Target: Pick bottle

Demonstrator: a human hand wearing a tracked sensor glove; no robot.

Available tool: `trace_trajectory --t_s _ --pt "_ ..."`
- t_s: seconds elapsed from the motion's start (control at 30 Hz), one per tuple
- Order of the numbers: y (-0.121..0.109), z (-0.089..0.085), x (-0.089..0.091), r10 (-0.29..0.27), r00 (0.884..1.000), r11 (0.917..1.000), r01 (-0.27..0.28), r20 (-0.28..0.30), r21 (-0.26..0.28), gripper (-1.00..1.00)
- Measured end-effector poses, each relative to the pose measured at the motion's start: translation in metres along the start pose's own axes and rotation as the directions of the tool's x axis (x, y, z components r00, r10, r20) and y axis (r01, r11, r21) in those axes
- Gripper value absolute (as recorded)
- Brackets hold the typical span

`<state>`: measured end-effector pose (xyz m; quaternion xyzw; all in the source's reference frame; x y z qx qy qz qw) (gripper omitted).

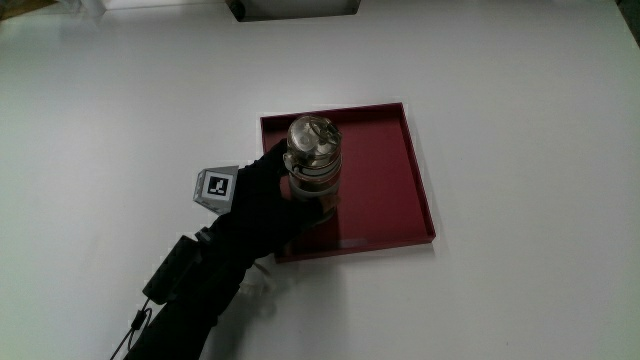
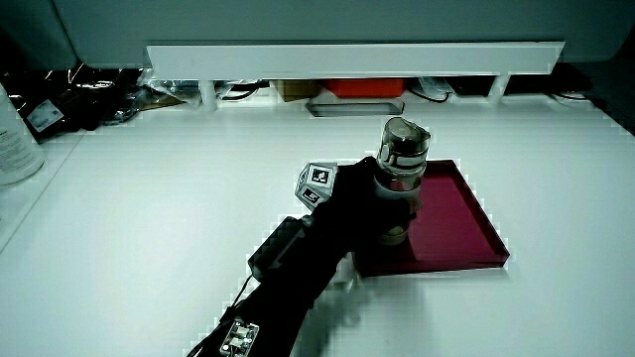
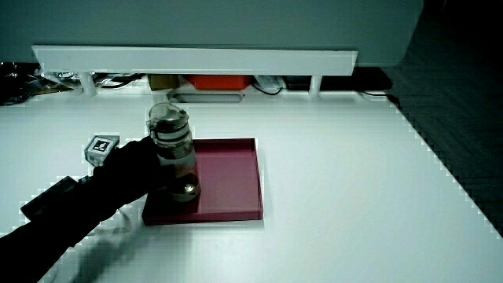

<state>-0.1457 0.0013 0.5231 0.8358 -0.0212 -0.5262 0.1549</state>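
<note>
Pretty bright overhead light, the white table [image 1: 520, 120] nearly blown out; soft shadow under the hand [image 1: 262, 195], side views dimmer.

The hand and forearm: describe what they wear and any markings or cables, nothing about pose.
The hand wears a black glove that runs into a black sleeve along the forearm. A small grey cube sits on the back of the hand, its faces carrying black-and-white square patterns. A thin black cable trails beside the forearm, and a small pale tag shows on the sleeve in a side view.
</note>
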Motion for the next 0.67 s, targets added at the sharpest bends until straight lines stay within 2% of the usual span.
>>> trace_trajectory --t_s 0.03,0.1,0.13,0.2,0.3,0.33,0.37,0.4,0.43,0.47,0.5,0.53,0.6,0.67 --pt "-0.001 0.000 0.000 -0.004 1.000 1.0000 0.004 0.006 0.007 0.79" --pt "-0.003 0.000 0.005 0.041 0.999 0.9992 -0.041 0.008 0.006 0.93" --pt "-0.002 0.000 0.001 0.005 1.000 1.0000 -0.005 0.009 0.006 1.00" --pt "-0.003 0.000 0.004 0.024 1.000 0.9997 -0.024 0.014 0.009 1.00" --pt "-0.004 0.002 0.004 0.005 1.000 0.9999 -0.006 0.027 0.015 1.00" --pt "-0.004 0.004 0.005 0.033 0.999 0.9994 -0.033 0.027 0.013 1.00" --pt "-0.004 0.006 0.006 0.014 1.000 0.9997 -0.014 0.012 0.020 1.00" --pt "-0.005 0.007 0.007 0.000 1.000 0.9997 -0.001 0.027 0.023 1.00" --pt "-0.006 0.011 0.011 0.017 1.000 0.9997 -0.017 0.016 0.018 1.00" --pt "-0.006 0.013 0.012 -0.016 0.999 0.9997 0.015 0.040 0.019 1.00" --pt "-0.008 0.017 0.016 0.001 1.000 0.9998 -0.002 0.031 0.019 1.00" --pt "-0.008 0.020 0.017 -0.027 0.999 0.9994 0.026 0.037 0.024 1.00" --pt "-0.010 0.028 0.023 -0.038 0.998 0.9991 0.037 0.052 0.021 1.00" --pt "-0.015 0.038 0.031 -0.014 0.996 0.9998 0.013 0.084 0.016 1.00"
